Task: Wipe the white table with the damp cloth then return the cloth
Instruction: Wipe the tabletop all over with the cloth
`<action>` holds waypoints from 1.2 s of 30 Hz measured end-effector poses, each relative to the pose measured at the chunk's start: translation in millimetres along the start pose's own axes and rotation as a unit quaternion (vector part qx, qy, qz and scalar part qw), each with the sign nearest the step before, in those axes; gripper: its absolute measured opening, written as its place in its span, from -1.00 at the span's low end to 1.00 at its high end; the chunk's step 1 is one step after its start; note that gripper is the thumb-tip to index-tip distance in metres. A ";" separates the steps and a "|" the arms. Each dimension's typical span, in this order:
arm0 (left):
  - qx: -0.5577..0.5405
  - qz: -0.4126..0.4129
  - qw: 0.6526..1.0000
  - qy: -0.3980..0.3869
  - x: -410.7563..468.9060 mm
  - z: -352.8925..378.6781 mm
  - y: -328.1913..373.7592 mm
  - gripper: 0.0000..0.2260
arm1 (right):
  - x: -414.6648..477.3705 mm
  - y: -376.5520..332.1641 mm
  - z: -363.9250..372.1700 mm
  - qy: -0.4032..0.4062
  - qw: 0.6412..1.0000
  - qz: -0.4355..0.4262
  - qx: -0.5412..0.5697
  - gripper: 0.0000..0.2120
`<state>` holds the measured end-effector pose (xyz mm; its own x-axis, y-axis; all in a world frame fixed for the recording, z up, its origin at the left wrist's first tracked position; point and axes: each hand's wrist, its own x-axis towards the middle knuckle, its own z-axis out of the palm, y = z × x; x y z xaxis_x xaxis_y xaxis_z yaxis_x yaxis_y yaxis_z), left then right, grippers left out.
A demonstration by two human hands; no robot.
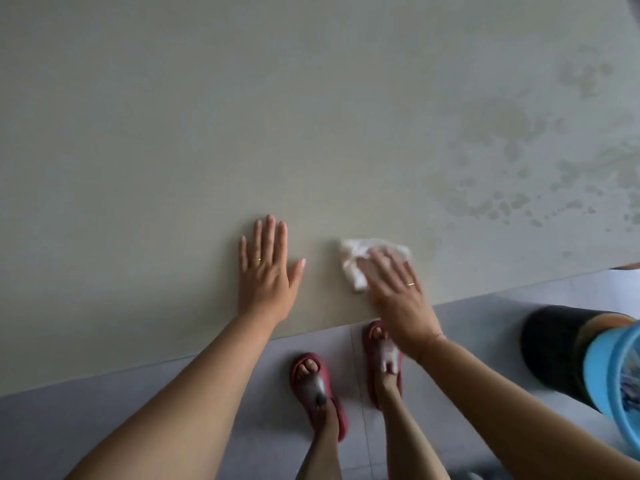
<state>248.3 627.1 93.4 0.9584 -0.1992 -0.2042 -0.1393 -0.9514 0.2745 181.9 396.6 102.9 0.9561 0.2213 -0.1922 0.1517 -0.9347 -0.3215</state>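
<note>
Near the front edge of the worktop (242, 116), the right grip (394, 292) is pressing flat on the cloth (356, 261). Its fingers are lying straight and released, not curled round the fabric. The cloth, white and crumpled, is lying on the worktop under and just beyond those fingertips, close to the near edge and right of centre.

The left grip (266, 271) is resting palm down on the bare worktop beside the cloth, to its left and not touching it. Its fingers are lying straight and slightly spread with the thumb out, grasping nothing.

Wet patches (502, 140) are showing as darker blotches across the far right of the worktop, well apart from the cloth.

Below the worktop edge, two feet in red sandals (317, 382) are standing on a grey floor (104, 427). At the right edge of the view, a blue bucket (609, 372) is sitting beside a dark round object (554, 348); what that object is cannot be told.
</note>
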 end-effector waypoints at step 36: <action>-0.631 -0.231 0.704 -0.230 64.9 -80.1 141.6 -0.57 | 57.4 29.5 -140.7 -0.180 0.456 0.237 0.839 -0.51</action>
<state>310.7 498.3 194.3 0.6071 -0.2672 -0.7483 0.7706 -0.0316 0.6365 276.6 342.6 212.8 0.6334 0.4191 -0.6505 -0.7441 0.5607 -0.3633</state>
